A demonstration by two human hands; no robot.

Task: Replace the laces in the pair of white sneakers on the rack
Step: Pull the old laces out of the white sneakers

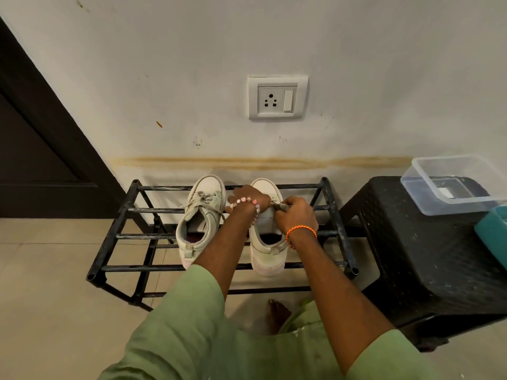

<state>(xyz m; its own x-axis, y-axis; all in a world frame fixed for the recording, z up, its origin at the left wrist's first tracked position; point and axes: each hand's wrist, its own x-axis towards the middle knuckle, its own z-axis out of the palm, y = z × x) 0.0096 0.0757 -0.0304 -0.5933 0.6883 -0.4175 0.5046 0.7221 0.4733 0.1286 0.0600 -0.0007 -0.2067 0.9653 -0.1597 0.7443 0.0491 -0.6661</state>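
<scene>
Two white sneakers sit side by side, toes to the wall, on the top bars of the black rack point(120, 237): left sneaker point(201, 220) still laced at about 10 o'clock from centre, right sneaker point(267, 242) just beside it at centre. Left hand point(248, 198) rests curled over the right sneaker's lace area, grip hidden; right hand point(295, 215) pinches a grey lace point(279, 206) at that sneaker's tongue. Black stool point(411, 242) with clear tub point(452, 185) at 3 o'clock.

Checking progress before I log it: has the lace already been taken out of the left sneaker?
No. The left sneaker still has its lace threaded and knotted, while both hands work at the right sneaker.
</scene>
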